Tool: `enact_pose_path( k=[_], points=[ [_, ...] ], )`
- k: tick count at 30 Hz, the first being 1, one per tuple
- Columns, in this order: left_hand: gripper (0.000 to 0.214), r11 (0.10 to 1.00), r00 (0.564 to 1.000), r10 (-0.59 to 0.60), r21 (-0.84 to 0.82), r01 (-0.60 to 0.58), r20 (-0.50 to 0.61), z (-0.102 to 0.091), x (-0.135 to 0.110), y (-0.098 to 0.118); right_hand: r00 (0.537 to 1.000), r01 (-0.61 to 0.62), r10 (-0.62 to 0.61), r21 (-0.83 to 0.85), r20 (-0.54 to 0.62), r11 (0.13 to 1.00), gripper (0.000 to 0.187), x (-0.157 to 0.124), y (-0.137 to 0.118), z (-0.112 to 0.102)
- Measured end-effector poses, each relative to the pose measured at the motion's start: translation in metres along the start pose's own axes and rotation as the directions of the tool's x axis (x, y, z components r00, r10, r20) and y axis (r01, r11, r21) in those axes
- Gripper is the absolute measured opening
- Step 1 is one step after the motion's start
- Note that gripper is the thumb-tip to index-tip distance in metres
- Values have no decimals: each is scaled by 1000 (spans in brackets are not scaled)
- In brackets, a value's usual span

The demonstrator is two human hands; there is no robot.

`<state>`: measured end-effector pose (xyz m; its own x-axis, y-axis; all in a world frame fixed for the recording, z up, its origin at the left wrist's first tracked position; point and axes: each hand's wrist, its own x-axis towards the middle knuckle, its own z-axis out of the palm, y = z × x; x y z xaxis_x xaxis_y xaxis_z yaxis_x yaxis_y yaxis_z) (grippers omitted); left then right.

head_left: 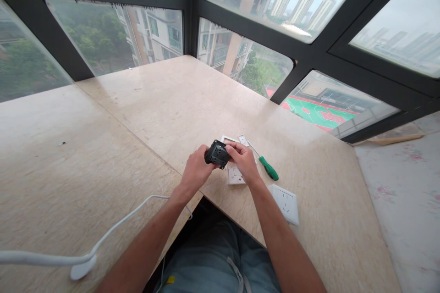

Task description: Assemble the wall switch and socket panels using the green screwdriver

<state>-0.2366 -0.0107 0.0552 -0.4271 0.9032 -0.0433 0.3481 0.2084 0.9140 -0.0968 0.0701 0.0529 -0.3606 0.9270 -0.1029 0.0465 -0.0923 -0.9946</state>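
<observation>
Between my two hands, above the table, I hold a black socket module with its dark, holed side toward me. My left hand is closed around its left end. At its right edge, the thumb and fingers of my right hand pinch it. Beneath my right hand lies a white plastic back box, partly covered. A white frame and a small white strip show just beyond my fingers. To the right rests a screwdriver with a green handle. Nearer me is a white wall socket, its slotted face up.
A white cable runs across the left of the stone-patterned table to a round white base. A tiny dark bit lies far left. Dark window frames border the table's far edges, and a floral wall stands right.
</observation>
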Motion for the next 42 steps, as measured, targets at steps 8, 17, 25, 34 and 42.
enact_pose_path(
  k=[8,17,25,34,42],
  points=[
    [27,995,999,24,-103,-19,47,-1,1,-4,994,-62,75,155,-79,986,30,1,0,4],
    [39,902,996,5,-430,35,91,6,10,-12,987,-131,148,241,-57,962,34,2,-1,-2],
    [42,933,996,84,-353,-72,19,5,8,-11,987,-134,149,191,-67,972,32,7,-4,-1],
    [46,962,992,122,-244,-123,-18,7,8,-12,987,-109,134,238,-94,965,33,11,7,5],
    [45,977,986,155,-138,-162,-66,8,8,-15,987,-144,160,345,-18,927,32,10,11,8]
  ],
)
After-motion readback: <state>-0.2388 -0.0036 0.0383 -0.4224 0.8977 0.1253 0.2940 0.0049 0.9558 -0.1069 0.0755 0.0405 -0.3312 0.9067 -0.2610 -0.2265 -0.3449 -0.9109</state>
